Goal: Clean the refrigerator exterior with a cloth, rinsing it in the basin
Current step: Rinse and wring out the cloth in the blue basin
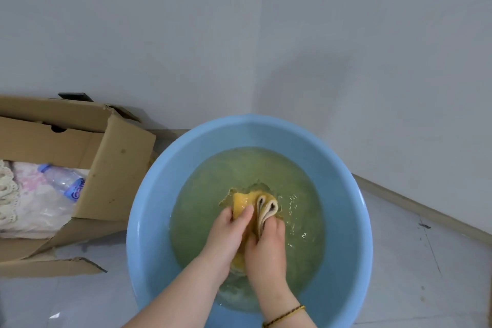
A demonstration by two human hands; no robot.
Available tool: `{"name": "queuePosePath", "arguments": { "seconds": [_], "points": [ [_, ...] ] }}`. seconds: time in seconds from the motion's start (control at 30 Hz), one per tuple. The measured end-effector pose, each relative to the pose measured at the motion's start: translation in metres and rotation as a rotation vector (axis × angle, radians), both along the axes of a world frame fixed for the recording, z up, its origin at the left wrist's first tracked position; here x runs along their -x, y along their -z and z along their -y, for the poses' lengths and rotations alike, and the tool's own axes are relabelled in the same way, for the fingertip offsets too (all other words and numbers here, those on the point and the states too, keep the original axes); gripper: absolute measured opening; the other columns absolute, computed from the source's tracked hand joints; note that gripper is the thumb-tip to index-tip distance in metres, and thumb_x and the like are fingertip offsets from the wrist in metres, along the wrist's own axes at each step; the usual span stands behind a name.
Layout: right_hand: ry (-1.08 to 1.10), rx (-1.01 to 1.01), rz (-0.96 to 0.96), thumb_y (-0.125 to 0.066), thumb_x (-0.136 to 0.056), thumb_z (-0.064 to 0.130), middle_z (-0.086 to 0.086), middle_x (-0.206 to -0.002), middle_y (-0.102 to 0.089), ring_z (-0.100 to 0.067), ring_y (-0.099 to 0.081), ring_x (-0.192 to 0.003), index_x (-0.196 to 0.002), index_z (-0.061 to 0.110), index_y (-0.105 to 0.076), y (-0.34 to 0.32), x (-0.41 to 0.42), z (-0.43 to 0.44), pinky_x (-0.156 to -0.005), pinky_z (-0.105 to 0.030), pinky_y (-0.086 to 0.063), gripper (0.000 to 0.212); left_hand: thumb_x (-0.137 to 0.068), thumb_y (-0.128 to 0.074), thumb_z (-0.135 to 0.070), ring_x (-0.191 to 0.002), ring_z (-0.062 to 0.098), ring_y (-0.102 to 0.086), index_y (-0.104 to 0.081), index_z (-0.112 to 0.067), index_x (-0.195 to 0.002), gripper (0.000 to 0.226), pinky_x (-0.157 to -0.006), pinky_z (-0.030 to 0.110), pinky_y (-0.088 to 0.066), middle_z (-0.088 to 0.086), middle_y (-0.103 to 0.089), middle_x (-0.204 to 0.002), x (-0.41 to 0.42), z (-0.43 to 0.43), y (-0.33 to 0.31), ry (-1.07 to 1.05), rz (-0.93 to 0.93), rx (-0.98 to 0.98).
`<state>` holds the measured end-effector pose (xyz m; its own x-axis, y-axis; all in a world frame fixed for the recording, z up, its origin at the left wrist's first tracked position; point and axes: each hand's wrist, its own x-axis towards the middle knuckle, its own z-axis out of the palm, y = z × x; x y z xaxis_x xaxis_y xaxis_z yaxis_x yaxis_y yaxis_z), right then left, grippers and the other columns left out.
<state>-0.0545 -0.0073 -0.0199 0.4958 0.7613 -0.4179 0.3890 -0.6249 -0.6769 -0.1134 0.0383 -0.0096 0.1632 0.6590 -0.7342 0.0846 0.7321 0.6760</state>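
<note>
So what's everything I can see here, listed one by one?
basin: one, light blue, on the floor, centre
water: murky yellow-green, in the basin
cloth: one, yellow, folded, partly in the water
cardboard box: one, brown, open, left of the basin
plastic bottle: one, clear, blue cap, in the box
lacy fabric: white and pink, in the box
bracelet: one, gold and dark, right wrist
left hand: grips the cloth
right hand: grips the cloth

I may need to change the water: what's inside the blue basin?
Cloudy greenish water and a folded yellow cloth, gripped by the left hand and right hand. Hands and water cover the cloth's lower part; the bottom of the basin is obscured.
</note>
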Motion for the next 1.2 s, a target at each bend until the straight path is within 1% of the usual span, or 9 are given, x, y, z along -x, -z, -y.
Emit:
{"name": "queuePosePath", "arguments": {
  "seconds": [0.1,0.27,0.47,0.57,0.7,0.8,0.9,1.1,1.2],
  "points": [
    [-0.256,-0.092,0.101,-0.028,-0.086,0.038,0.0,-0.132,-0.034,-0.015,-0.036,-0.121,-0.14,0.016,-0.03,-0.02,0.008,0.004,-0.1,-0.018,-0.028,0.058,-0.081,-0.066,-0.021,-0.082,0.013,-0.063,-0.053,-0.017,-0.099,0.022,-0.066,0.023,-0.049,0.002,-0.065,-0.092,-0.008,-0.001,-0.023,-0.002,0.057,-0.062],
    [-0.326,-0.288,0.277,-0.046,-0.063,0.022,-0.005,-0.131,-0.043,-0.016,-0.039,-0.116,-0.138,0.021,-0.029,-0.028,0.003,0.023,-0.095,-0.024,-0.041,0.077,-0.089,-0.055,-0.021,-0.066,0.014,-0.062,-0.056,-0.015,-0.082,0.01,-0.055,0.023,-0.05,0.006,-0.063,-0.081,-0.009,-0.02,-0.047,-0.217,0.099,-0.085],
    [-0.032,-0.14,-0.085,-0.078,-0.066,0.03,0.014,-0.138,-0.026,-0.01,-0.026,-0.134,-0.145,0.027,0.005,-0.046,-0.015,0.012,-0.112,-0.036,-0.025,0.115,-0.091,-0.042,-0.04,-0.078,0.019,-0.062,-0.058,-0.013,-0.094,0.031,-0.065,0.032,-0.049,0.007,-0.066,-0.083,-0.017,-0.022,-0.078,-0.202,0.224,0.009],
    [-0.05,-0.148,-0.237,-0.077,-0.064,0.028,0.022,-0.119,-0.047,-0.005,-0.049,-0.116,-0.138,0.033,-0.027,-0.053,-0.028,0.0,-0.093,-0.025,-0.044,0.089,-0.09,-0.039,-0.048,-0.075,0.021,-0.063,-0.061,-0.01,-0.085,0.044,-0.065,0.033,-0.049,0.007,-0.07,-0.069,-0.019,-0.029,-0.09,-0.186,0.257,0.067],
    [-0.169,-0.224,0.341,-0.061,-0.062,0.03,0.006,-0.06,-0.057,-0.019,-0.059,-0.058,-0.062,0.029,-0.042,-0.059,-0.033,-0.004,-0.048,-0.023,-0.031,0.019,-0.085,-0.032,-0.064,-0.089,0.024,-0.062,-0.062,-0.007,-0.098,0.066,-0.077,0.037,-0.048,0.013,-0.069,-0.093,-0.009,-0.043,-0.095,-0.067,0.242,0.197],
    [-0.227,-0.307,0.822,-0.076,-0.035,0.01,-0.001,-0.057,-0.055,-0.026,-0.053,-0.066,-0.057,0.014,-0.053,-0.045,-0.051,0.001,-0.076,-0.033,-0.038,0.032,-0.08,-0.042,-0.063,-0.109,0.027,-0.054,-0.057,-0.016,-0.11,0.058,-0.098,0.045,-0.041,0.008,-0.059,-0.112,0.0,-0.042,-0.095,0.021,0.168,0.191],
    [-0.32,-0.508,0.965,-0.052,-0.059,0.001,-0.005,-0.07,-0.058,-0.023,-0.045,-0.083,-0.075,0.013,-0.046,-0.039,-0.056,0.001,-0.102,-0.041,-0.029,0.021,-0.078,-0.059,-0.049,-0.102,0.028,-0.055,-0.048,-0.019,-0.112,0.047,-0.094,0.043,-0.043,0.004,-0.056,-0.103,-0.005,-0.026,-0.101,0.003,0.152,0.196],
    [-0.356,-0.474,0.628,-0.042,-0.063,0.001,-0.003,-0.079,-0.065,-0.017,-0.057,-0.058,-0.082,0.015,-0.039,-0.068,-0.022,-0.001,-0.051,-0.02,-0.04,0.024,-0.077,-0.07,-0.027,-0.087,0.026,-0.058,-0.056,-0.006,-0.113,0.043,-0.08,0.036,-0.047,0.011,-0.062,-0.1,-0.017,-0.029,-0.093,-0.277,0.053,0.148],
    [-0.06,-0.092,0.111,-0.051,-0.082,0.005,-0.003,-0.113,-0.059,-0.024,-0.061,-0.089,-0.123,0.015,-0.04,-0.084,-0.013,-0.003,-0.062,-0.026,-0.038,0.043,-0.081,-0.065,-0.029,-0.08,0.019,-0.06,-0.058,-0.012,-0.106,0.031,-0.078,0.036,-0.048,0.005,-0.063,-0.09,-0.021,-0.037,-0.098,-0.315,0.177,0.088]
  ]
}}
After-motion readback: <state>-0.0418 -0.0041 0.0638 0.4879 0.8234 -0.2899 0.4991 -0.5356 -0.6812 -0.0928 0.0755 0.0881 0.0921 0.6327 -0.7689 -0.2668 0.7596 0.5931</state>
